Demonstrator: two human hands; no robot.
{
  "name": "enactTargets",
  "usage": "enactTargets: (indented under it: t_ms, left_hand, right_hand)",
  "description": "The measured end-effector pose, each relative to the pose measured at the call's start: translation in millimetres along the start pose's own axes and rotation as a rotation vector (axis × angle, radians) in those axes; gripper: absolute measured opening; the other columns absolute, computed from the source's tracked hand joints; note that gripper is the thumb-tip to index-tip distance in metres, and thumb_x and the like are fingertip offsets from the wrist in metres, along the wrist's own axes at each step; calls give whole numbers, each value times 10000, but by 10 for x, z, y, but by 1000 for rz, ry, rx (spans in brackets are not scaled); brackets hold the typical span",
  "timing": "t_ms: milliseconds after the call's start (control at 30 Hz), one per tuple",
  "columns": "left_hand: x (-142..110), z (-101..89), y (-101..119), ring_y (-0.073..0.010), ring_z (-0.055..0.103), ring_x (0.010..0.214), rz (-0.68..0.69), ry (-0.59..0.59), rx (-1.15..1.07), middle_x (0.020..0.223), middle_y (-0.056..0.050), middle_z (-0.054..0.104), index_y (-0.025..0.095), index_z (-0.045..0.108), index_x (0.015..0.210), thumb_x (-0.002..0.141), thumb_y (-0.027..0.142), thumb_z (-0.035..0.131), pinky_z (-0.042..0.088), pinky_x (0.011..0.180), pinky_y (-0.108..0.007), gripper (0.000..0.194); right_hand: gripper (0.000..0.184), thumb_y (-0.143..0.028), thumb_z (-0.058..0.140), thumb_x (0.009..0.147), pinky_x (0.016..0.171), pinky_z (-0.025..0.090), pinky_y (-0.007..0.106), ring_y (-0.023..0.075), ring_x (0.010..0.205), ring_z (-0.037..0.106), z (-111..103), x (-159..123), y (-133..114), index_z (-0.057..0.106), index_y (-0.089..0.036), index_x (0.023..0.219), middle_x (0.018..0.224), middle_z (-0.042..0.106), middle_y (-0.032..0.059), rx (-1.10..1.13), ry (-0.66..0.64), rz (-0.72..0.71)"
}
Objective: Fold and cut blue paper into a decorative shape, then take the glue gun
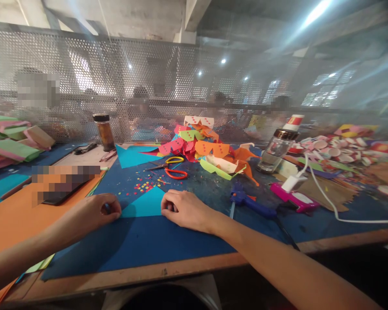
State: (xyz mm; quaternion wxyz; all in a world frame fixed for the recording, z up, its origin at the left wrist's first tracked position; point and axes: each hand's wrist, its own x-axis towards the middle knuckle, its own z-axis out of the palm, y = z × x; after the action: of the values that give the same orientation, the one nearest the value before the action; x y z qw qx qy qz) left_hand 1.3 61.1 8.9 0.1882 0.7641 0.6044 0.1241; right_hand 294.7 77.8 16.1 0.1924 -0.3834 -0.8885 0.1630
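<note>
A folded-looking triangular piece of bright blue paper (145, 204) lies on the dark blue table mat, its point away from me. At its left corner is my left hand (105, 209), thumb and fingertips pinched on the edge. My right hand (184, 209) is closed with curled fingers at the paper's right end, covering that corner. Just beyond the paper are small coloured paper bits (145, 184) and scissors (176, 168) with red and yellow handles. Another blue paper piece (132, 157) rests farther back.
Cut paper masks (210, 148) are heaped at the back. On the right are a blue glue gun (252, 202), a glass jar (274, 150), a pink power strip (294, 198) and another person's hand (386, 176). Orange sheets (16, 215) and a dark phone-like object (67, 187) lie left.
</note>
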Motion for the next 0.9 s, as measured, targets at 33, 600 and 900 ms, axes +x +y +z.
enactTargets:
  t_ms: [33, 600, 900]
  left_hand:
    - [-9, -5, -29, -195, 594, 698, -4, 3, -5, 759, -11, 689, 199, 681, 796, 793, 362, 550, 401, 662, -279, 208]
    - [-280, -142, -231, -191, 629, 727, 2, 203, 135, 780, 15, 687, 229, 668, 823, 856, 325, 498, 426, 701, -284, 198]
    - [-73, 131, 372, -181, 656, 904, 612, 170, 99, 976, -25, 679, 237, 661, 979, 957, 210, 491, 495, 814, -293, 174]
  right_hand:
    - [26, -179, 615, 818, 634, 368, 230, 91, 659, 535, 0, 1, -1, 624, -200, 806, 829, 636, -19, 0, -2, 2]
    - [43, -166, 609, 829, 626, 373, 228, 95, 651, 539, -1, 8, -11, 617, -199, 803, 815, 630, -21, -9, -6, -8]
    - [125, -321, 666, 914, 841, 410, 310, 171, 902, 591, -101, -41, -66, 665, -197, 935, 970, 653, 32, -153, -50, -122]
